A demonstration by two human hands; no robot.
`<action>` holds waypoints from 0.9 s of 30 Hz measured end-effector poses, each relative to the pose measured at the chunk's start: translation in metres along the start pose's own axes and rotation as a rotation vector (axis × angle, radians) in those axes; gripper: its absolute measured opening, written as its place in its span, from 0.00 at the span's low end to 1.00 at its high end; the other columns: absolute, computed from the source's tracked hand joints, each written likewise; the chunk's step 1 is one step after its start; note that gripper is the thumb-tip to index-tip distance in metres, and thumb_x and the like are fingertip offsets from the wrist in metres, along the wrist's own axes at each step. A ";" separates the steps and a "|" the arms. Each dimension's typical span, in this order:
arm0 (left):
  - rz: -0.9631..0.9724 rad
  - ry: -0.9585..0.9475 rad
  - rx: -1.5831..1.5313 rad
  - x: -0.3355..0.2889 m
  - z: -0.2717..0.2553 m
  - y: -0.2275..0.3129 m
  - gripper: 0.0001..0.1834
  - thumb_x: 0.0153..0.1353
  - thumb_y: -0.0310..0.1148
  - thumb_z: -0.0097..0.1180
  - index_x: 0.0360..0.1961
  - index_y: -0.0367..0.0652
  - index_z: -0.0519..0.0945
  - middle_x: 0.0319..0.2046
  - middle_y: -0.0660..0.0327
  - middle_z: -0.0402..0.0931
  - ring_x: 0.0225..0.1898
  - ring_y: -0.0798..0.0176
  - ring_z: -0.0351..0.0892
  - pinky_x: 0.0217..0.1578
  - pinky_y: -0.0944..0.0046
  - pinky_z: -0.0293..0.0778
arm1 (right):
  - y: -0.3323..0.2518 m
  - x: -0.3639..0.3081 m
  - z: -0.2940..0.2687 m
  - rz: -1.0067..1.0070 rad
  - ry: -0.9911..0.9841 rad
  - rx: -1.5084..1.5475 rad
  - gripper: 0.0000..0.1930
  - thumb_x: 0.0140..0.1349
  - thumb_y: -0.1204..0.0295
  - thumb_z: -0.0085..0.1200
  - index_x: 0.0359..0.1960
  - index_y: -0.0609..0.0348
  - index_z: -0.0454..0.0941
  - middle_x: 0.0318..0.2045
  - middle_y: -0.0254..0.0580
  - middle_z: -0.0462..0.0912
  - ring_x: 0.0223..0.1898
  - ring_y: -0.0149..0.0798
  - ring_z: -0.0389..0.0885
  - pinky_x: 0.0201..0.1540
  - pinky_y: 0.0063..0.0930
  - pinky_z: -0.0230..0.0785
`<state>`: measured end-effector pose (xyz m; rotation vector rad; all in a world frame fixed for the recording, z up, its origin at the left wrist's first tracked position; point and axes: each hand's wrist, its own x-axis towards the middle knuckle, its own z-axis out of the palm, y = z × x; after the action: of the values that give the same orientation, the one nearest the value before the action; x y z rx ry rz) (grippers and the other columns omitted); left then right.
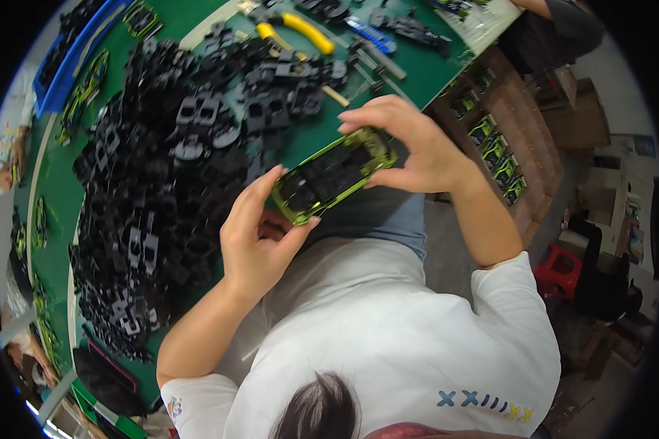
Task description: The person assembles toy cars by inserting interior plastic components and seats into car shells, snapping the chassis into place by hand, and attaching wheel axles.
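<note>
Between my two hands is a green toy car body shell (334, 173) with black parts inside it, held over the table's edge near my lap. The fingers and thumb of my left hand (255, 230) pinch its lower left end. At its upper right end, my right hand (417, 150) grips it between thumb and fingers. Just left of the shell a large heap of black plastic parts (146, 212) covers the green table (311, 139). Whether the black parts are fastened in the shell, I cannot tell.
Beyond the heap lie yellow-handled pliers (307, 33) and a blue-handled cutter (371, 34). A blue bin (69, 62) stands far left. To the right, a brown box (523, 139) holds several green car shells, with a red stool (559, 271) farther off. Other people sit at the table's edges.
</note>
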<state>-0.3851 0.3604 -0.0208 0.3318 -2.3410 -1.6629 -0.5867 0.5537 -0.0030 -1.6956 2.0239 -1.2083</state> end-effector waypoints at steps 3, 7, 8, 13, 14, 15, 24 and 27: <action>0.053 0.013 0.017 0.000 0.002 -0.004 0.38 0.47 0.20 0.72 0.62 0.41 0.73 0.53 0.55 0.74 0.29 0.73 0.81 0.25 0.76 0.78 | 0.004 -0.002 0.006 0.018 0.031 -0.031 0.37 0.38 0.74 0.73 0.57 0.53 0.75 0.48 0.38 0.81 0.53 0.46 0.75 0.58 0.39 0.68; 0.016 0.010 0.023 -0.001 0.000 -0.003 0.38 0.47 0.20 0.72 0.62 0.39 0.72 0.55 0.54 0.74 0.29 0.73 0.81 0.25 0.77 0.78 | -0.005 -0.002 -0.006 -0.048 0.071 -0.179 0.36 0.41 0.66 0.75 0.56 0.56 0.76 0.53 0.38 0.79 0.57 0.47 0.73 0.62 0.41 0.65; -0.034 0.008 0.013 -0.002 0.000 -0.001 0.38 0.47 0.20 0.72 0.62 0.39 0.72 0.55 0.54 0.74 0.29 0.73 0.81 0.24 0.77 0.78 | -0.008 -0.001 -0.019 -0.061 0.143 -0.197 0.33 0.44 0.63 0.74 0.55 0.57 0.77 0.53 0.39 0.80 0.56 0.46 0.75 0.62 0.40 0.64; -0.014 -0.003 0.024 0.002 0.001 0.000 0.38 0.48 0.20 0.72 0.62 0.38 0.72 0.54 0.54 0.74 0.29 0.73 0.82 0.24 0.77 0.77 | 0.056 0.005 -0.096 0.311 0.445 -0.402 0.27 0.49 0.64 0.71 0.52 0.56 0.79 0.50 0.40 0.82 0.52 0.40 0.79 0.58 0.34 0.68; -0.021 -0.001 0.016 0.002 0.002 -0.001 0.37 0.48 0.19 0.72 0.62 0.38 0.72 0.54 0.54 0.74 0.29 0.73 0.82 0.24 0.77 0.77 | 0.074 0.007 -0.106 0.341 0.424 -0.480 0.26 0.48 0.63 0.71 0.50 0.59 0.80 0.47 0.44 0.83 0.51 0.43 0.80 0.57 0.33 0.70; -0.031 0.004 0.007 0.003 0.002 -0.002 0.37 0.48 0.19 0.72 0.62 0.37 0.72 0.54 0.54 0.74 0.29 0.73 0.82 0.24 0.77 0.77 | 0.089 0.007 -0.114 0.340 0.425 -0.481 0.26 0.48 0.63 0.71 0.50 0.59 0.80 0.47 0.44 0.83 0.51 0.43 0.80 0.57 0.33 0.70; -0.038 -0.011 0.032 0.002 0.000 0.001 0.37 0.48 0.19 0.72 0.62 0.38 0.71 0.53 0.55 0.74 0.29 0.73 0.82 0.25 0.77 0.78 | 0.134 0.017 -0.165 0.314 0.520 -0.427 0.12 0.61 0.71 0.63 0.46 0.60 0.82 0.40 0.35 0.85 0.41 0.28 0.82 0.46 0.22 0.74; -0.035 0.008 0.035 0.000 -0.002 -0.002 0.37 0.48 0.19 0.72 0.62 0.38 0.71 0.53 0.55 0.74 0.29 0.73 0.82 0.24 0.77 0.78 | 0.134 0.042 -0.163 0.243 0.292 -0.624 0.12 0.58 0.77 0.60 0.45 0.57 0.82 0.42 0.39 0.85 0.44 0.37 0.83 0.49 0.29 0.75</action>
<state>-0.3841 0.3581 -0.0220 0.3877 -2.3736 -1.6353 -0.7982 0.5848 0.0179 -1.4830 2.9157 -0.8269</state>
